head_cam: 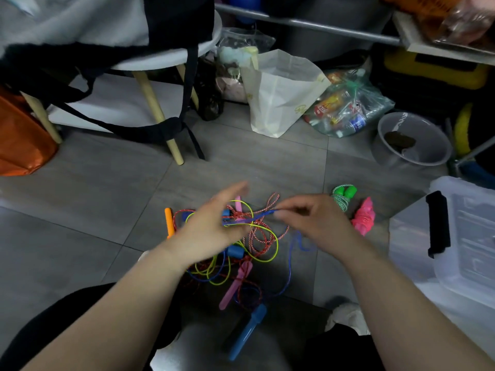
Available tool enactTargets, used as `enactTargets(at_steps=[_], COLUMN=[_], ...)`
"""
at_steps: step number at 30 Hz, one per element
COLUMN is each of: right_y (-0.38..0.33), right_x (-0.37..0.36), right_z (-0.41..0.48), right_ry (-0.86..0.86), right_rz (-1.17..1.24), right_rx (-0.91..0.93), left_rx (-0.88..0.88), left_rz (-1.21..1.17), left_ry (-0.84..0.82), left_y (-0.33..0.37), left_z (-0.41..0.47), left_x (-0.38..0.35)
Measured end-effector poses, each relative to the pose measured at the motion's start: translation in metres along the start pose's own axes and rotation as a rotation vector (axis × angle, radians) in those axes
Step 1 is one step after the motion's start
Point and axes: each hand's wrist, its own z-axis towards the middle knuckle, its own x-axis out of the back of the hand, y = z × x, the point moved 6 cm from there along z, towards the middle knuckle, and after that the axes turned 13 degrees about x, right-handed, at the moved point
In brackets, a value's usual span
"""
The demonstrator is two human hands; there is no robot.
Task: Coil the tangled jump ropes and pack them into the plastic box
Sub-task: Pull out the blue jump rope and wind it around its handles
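While the right hand (318, 223) pinches the blue rope (263, 215) to draw it from the tangle (241, 253) at centre, the left hand (214, 226) has its grip spread, likely to wind it on. Finished coils (342, 199) wait beside the box (468, 236), right

The right hand (316, 223) pinches a blue rope (263, 214) above the floor tangle (258, 243); the left hand (211, 228) has its fingers spread.
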Motion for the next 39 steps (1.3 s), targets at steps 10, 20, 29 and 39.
enactTargets(at_steps=[10,20,29,39], right_y=[0.007,0.014,-0.003,-0.003], right_x=[0.006,0.037,-0.019,-0.026], right_z=[-0.001,-0.005,-0.001,-0.003], right_ry=[-0.023,0.279,-0.079,-0.138], right_rz=[0.034,0.159,0.193,0.091], right_rx=[-0.056,-0.109,-0.042,-0.014], left_rx=[0.126,0.266,0.194,0.137], left_rz=[-0.338,-0.195,-0.536,-0.201], left_ry=[0.198,-0.133,-0.005,-0.088], left_y=[-0.011,-0.021,-0.004,-0.008], left_z=[0.010,-0.004,0.003,0.000], left_x=[0.027,0.016,0.006,-0.005])
